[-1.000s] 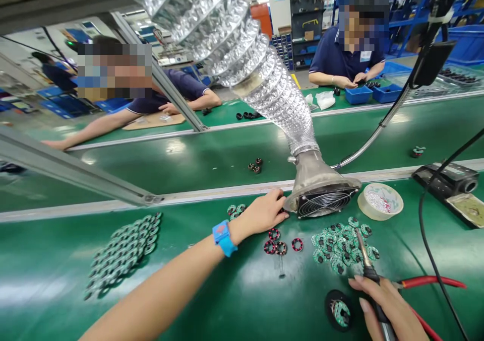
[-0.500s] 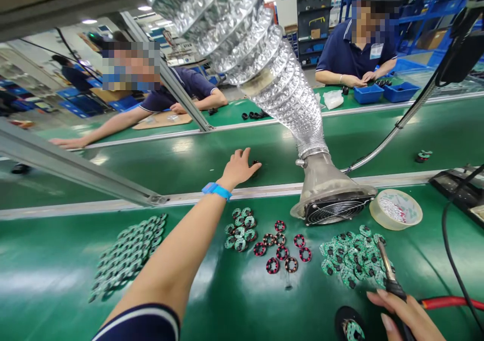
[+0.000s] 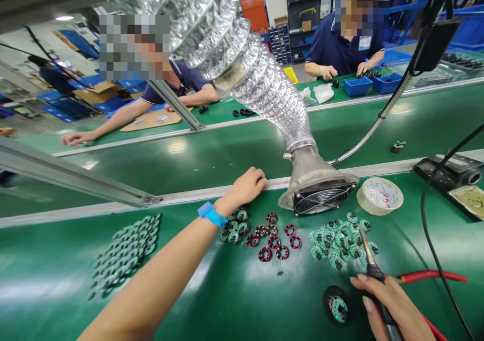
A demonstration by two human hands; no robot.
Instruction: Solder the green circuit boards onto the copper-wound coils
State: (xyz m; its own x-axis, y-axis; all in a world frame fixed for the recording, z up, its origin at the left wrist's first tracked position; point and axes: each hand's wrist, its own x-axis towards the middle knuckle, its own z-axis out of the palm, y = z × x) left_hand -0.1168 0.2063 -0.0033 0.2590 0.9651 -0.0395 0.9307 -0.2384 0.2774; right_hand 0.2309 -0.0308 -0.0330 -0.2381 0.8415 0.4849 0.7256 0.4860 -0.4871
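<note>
My left hand [image 3: 247, 185] is curled shut at the metal rail [image 3: 189, 196] between my bench and the conveyor belt [image 3: 227, 154]. Its fingers hide what it holds; the small dark coils that lay on the belt are gone from there. Just below the hand lie a clump of green wound rings [image 3: 236, 225] and several red-and-black rings [image 3: 274, 240]. My right hand [image 3: 393, 305] grips a soldering iron [image 3: 368, 260], whose tip rests over a heap of small green circuit boards [image 3: 336, 243]. A black round fixture [image 3: 336, 305] with one green board sits beside that hand.
A foil exhaust duct ends in a fan hood [image 3: 317, 195] on the bench. A tape roll [image 3: 380, 196] and a soldering station [image 3: 449, 172] stand to the right, with a red cable [image 3: 431, 276]. A pile of green rings [image 3: 124, 250] lies left. Two co-workers sit across the belt.
My left hand reached from the bench out onto the belt to the dark coils, then drew back to the rail with its fingers closed. The right hand kept the iron.
</note>
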